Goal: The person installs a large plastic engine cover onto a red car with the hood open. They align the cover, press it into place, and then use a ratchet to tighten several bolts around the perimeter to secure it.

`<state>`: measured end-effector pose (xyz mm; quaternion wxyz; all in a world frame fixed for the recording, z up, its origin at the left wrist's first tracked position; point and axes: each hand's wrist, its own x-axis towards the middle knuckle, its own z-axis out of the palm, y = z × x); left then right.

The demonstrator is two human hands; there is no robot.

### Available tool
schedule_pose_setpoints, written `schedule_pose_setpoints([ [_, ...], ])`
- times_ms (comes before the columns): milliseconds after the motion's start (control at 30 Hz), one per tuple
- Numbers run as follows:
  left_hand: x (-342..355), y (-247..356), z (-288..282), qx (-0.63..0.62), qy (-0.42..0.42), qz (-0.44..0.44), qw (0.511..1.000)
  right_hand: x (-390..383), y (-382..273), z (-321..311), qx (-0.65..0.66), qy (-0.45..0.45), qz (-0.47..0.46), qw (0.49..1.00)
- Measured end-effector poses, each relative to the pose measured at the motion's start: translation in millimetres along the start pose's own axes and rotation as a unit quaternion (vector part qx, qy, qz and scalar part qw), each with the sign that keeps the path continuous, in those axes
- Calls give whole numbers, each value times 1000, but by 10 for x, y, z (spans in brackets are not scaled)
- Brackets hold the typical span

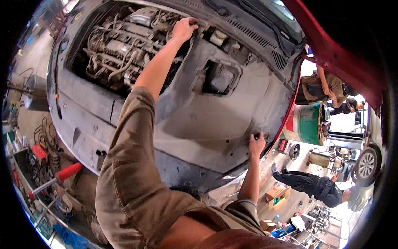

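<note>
Reaching to twelve o'clock, the left hand (pixel 183 28) is gripping the rear edge of the engine bay (pixel 124 45) while the right hand (pixel 256 144), fingers curled, is bracing on the grey panel (pixel 215 120) at four o'clock, steadying the lean-in.

The left hand (pixel 183 28) reaches into the car's engine bay (pixel 120 45) near the hoses, while the right hand (pixel 256 144) presses on the grey panel (pixel 207 120) beside the red body edge (pixel 290 112).
</note>
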<state>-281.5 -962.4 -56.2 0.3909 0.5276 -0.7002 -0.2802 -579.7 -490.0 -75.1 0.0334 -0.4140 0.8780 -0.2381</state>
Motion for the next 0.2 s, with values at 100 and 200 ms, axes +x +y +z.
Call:
schedule_pose_setpoints([
  [100, 235, -183, 73, 29, -5, 32, 999, 19, -86, 58, 0, 20, 3, 1000],
  [200, 321, -373, 38, 20, -16, 100, 995, 18, -112, 45, -8, -8, 29, 1000],
])
